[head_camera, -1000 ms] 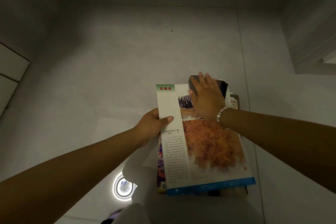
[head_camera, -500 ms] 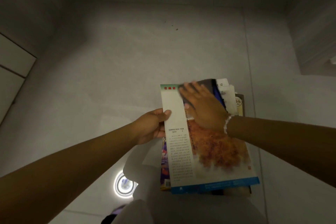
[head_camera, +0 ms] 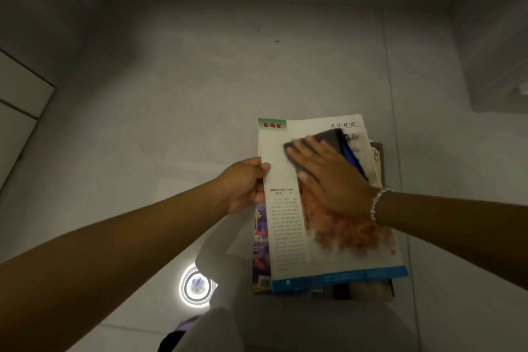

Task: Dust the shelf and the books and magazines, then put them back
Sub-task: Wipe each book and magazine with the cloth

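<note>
A magazine (head_camera: 288,226) with a white text column, an orange painting and a blue bottom strip lies on top of a stack of books and magazines (head_camera: 259,240) over my lap. My left hand (head_camera: 243,183) pinches the magazine's left edge, thumb on top. My right hand (head_camera: 328,177), a bead bracelet at its wrist, lies flat with straight fingers on a dark grey cloth (head_camera: 331,137) and presses it onto the upper part of the cover. A dark book (head_camera: 378,151) pokes out at the stack's right side.
Grey tiled floor (head_camera: 200,94) spreads all around. It mirrors a round ceiling lamp (head_camera: 197,286) by my knees. White cabinet panels (head_camera: 17,100) stand at the left and a pale furniture corner (head_camera: 500,80) at the right.
My right hand has slid the cloth from the magazine's top right corner leftward and down across the cover. The left hand has kept its hold on the left edge.
</note>
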